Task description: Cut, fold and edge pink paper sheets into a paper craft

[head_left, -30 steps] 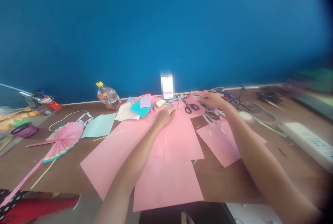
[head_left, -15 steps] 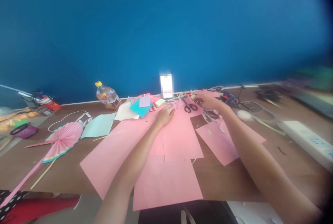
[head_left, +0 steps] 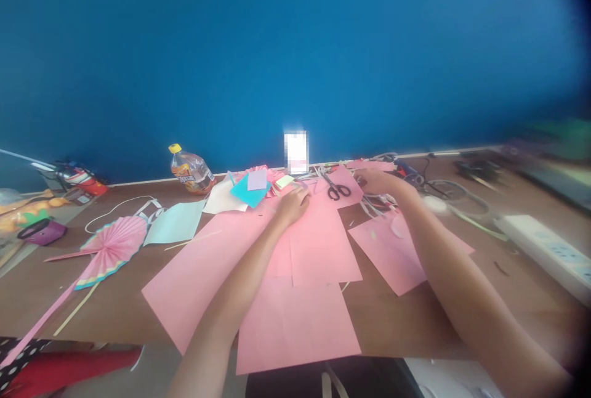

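Observation:
My left hand [head_left: 293, 206] rests palm down with curled fingers on the far end of several overlapping pink paper sheets [head_left: 295, 281] spread across the brown table [head_left: 115, 299]. My right hand [head_left: 377, 182] reaches further back, its fingers bent over a small pink paper piece [head_left: 347, 177] beside black scissors [head_left: 338, 190]. What the right fingers grip, if anything, is too small to make out.
A pink pleated paper fan [head_left: 113, 245] and a pale green sheet [head_left: 175, 223] lie at the left. Teal and lilac paper squares [head_left: 252, 187], a yellow-capped bottle [head_left: 190, 170] and a phone [head_left: 296, 151] stand near the blue wall. Cables [head_left: 443, 191] and a white power strip [head_left: 545, 250] lie right.
My right hand has shifted slightly right and back among the clutter near the scissors. My left hand stays on the pink paper.

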